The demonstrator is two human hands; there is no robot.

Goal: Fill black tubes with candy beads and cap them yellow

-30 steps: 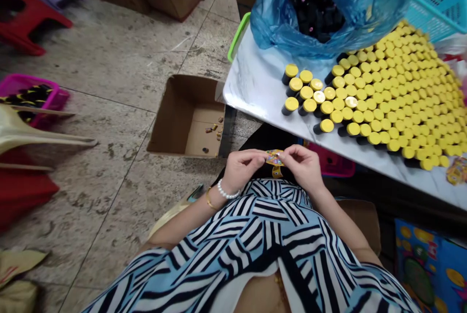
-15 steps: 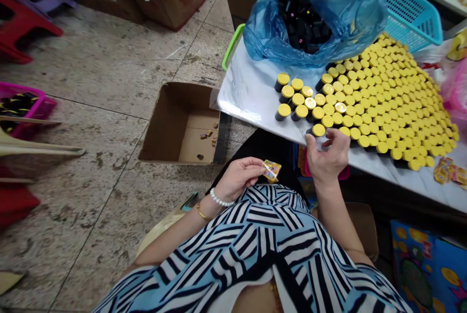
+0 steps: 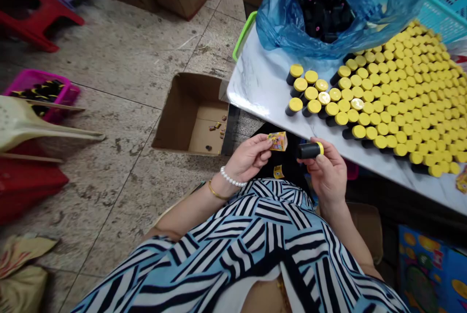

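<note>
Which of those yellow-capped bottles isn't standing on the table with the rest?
The black bottle held sideways in the right hand; all the others stand upright on the marble-topped table.

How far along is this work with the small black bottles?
Looks done: many yellow-capped bottles stand packed on the table. In hand: the right hand holds one bottle, and the left hand holds a small colourful packet. Still left: more black bottles in the blue bag.
</note>
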